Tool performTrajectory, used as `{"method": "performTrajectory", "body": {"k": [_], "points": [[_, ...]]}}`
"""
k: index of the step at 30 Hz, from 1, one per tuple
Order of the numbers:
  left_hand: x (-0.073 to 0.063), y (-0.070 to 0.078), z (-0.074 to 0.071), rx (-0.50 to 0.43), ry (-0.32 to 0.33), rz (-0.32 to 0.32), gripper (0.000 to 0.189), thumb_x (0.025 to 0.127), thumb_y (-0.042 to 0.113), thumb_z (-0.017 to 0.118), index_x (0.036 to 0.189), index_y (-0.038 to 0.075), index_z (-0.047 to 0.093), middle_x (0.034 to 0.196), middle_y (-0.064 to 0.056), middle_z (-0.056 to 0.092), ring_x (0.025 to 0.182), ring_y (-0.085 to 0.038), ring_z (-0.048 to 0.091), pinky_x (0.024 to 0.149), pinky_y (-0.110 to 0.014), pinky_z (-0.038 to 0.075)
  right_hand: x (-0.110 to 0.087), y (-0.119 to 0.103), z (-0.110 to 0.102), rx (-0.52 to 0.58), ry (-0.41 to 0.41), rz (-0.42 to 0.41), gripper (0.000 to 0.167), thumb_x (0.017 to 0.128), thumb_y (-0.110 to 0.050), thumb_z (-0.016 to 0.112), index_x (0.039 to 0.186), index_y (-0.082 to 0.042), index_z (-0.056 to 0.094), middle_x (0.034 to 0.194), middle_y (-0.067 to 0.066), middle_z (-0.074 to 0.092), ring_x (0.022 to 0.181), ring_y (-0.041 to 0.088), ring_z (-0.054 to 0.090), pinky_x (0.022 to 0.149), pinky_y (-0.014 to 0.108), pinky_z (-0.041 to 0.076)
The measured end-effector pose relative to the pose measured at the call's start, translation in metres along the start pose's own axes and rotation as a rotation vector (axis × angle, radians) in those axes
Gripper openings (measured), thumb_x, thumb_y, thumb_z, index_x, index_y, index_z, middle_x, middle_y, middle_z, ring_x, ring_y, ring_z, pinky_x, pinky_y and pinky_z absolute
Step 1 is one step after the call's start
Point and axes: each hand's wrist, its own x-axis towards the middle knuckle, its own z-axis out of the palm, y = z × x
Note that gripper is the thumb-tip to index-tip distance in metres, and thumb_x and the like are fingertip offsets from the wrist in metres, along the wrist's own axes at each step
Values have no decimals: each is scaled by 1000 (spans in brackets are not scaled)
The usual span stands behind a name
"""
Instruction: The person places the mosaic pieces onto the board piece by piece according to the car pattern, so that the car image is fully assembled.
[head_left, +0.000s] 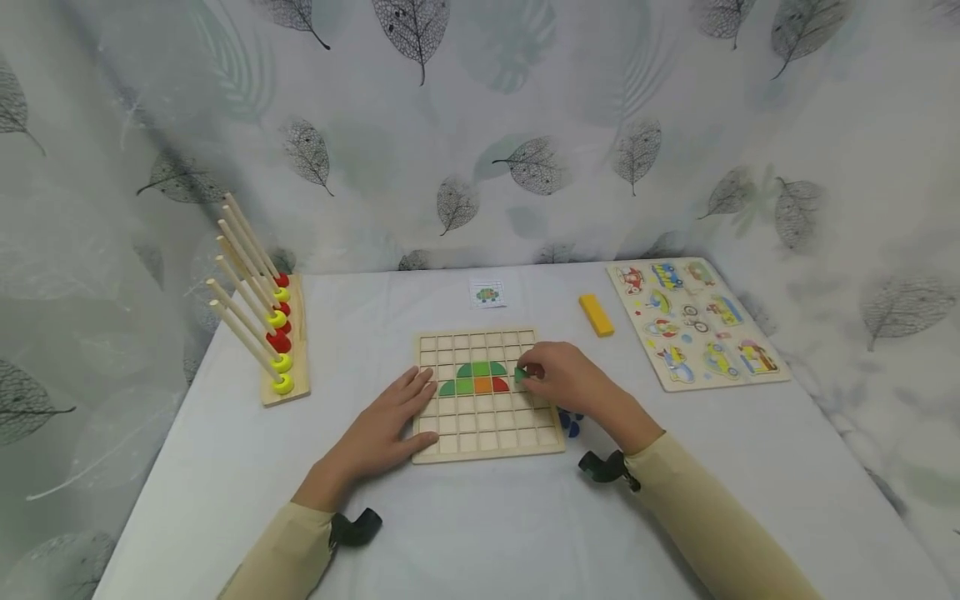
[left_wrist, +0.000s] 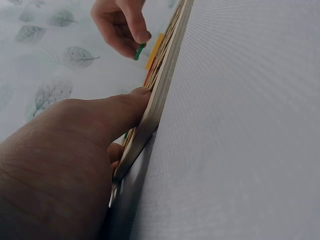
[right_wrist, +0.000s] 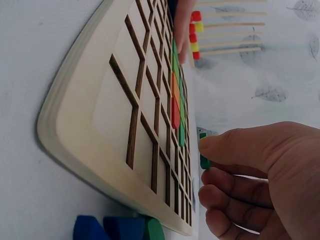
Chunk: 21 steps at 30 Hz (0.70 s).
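Observation:
A square wooden grid board (head_left: 498,446) lies on the white table, with several green, orange and red tiles set in its middle cells. My left hand (head_left: 386,425) rests spread on the board's left edge, thumb near the front corner. Between thumb and fingertips my right hand (head_left: 566,379) pinches a small green tile (right_wrist: 204,151), above the right part of the grid. An orange tile (head_left: 482,384) sits beside a red quarter-round tile (head_left: 500,384) in the lower tile row. Loose blue pieces (right_wrist: 125,227) lie by the board's right edge, partly behind my right hand in the head view.
A small picture card (head_left: 487,293) lies behind the board, with a yellow block (head_left: 596,315) to its right. At the left stands a peg rack (head_left: 300,350) with red and yellow rings. A vehicle puzzle board (head_left: 686,381) lies at the back right.

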Motion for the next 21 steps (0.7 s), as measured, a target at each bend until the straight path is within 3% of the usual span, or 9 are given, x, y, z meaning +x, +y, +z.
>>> {"method": "performTrajectory", "body": {"k": [21], "points": [[0,1,-1,5,-10,-11,86,103,55,67,169,7,38,179,-5,24,166,-28,11,129,-57,25,4,2,12,-28,-18,-12,19,97,-16,83,115,-8,80,91,-6,67,83,13,59,77,32,54]]}}
